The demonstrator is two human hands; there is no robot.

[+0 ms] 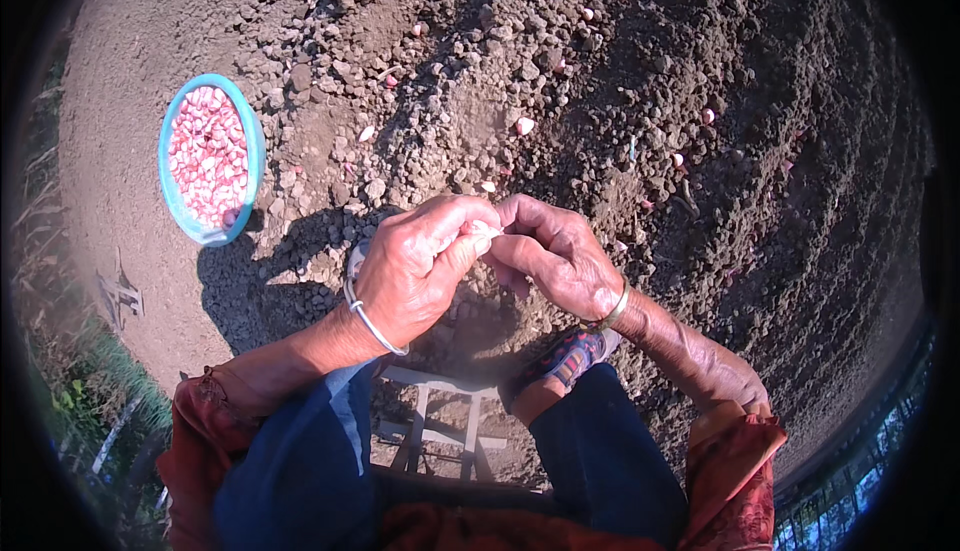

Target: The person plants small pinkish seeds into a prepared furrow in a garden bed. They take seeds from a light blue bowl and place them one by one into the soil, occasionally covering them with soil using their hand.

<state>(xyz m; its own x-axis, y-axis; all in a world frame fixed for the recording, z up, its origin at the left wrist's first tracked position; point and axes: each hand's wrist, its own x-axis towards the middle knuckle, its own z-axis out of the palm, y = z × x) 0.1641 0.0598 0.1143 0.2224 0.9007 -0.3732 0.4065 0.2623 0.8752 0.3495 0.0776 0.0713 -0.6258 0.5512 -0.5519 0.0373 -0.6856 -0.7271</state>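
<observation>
My left hand (pixel 409 270) pinches a pale garlic clove (pixel 484 229) between thumb and bent fingers, above the loose soil. Fingertips of my right hand (pixel 559 255) meet it there, and thumb and forefinger close on the clove's near end. Fingers cover most of the clove. A silver bangle (pixel 369 322) circles my left wrist; a yellowish bangle (pixel 616 307) is on the right one. Just beyond the hands, one clove (pixel 488 186) lies on the ground and a larger pinkish clove (pixel 524 126) sits farther out.
Left of my hands, a turquoise plastic basin (pixel 259 153) holds many pink-skinned garlic cloves (pixel 208 157). More cloves (pixel 367 133) dot the cloddy, furrowed soil (pixel 480 101). A low stool frame (pixel 442 382) stands between my legs, near a patterned shoe (pixel 562 360). Grass (pixel 82 393) borders the lower left.
</observation>
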